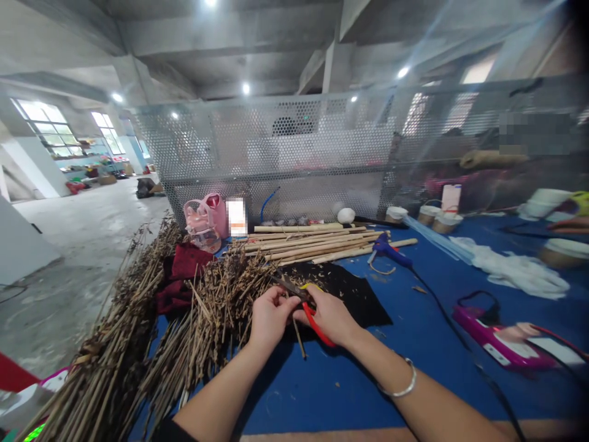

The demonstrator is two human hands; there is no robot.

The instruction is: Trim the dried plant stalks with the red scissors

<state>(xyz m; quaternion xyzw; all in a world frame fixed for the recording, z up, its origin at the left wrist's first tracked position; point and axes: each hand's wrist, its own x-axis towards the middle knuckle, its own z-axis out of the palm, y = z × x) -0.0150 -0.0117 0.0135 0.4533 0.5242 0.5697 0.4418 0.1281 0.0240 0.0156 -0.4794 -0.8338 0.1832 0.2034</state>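
Observation:
In the middle of the head view my right hand [329, 316] is closed around the scissors [317, 325], which have red and yellow handles. Their dark blades point up and left, past the fingers of my left hand [271, 313]. That hand pinches a thin dried stem [300, 337], whose lower end sticks out below the fingers. Whether the blades touch the stem is hidden by my fingers. Just left of my hands lies a heap of dried stems [221, 294]. Beneath and behind them a black cloth [363, 301] is strewn with small plant bits.
Pale sticks [313, 242] lie behind the cloth. A blue glue gun [389, 252] trails its cord toward the front right. Farther right are a white plastic bag [519, 270] and a magenta power strip [501, 344]. A pink bottle [202, 224] stands before the perforated metal screen [322, 153].

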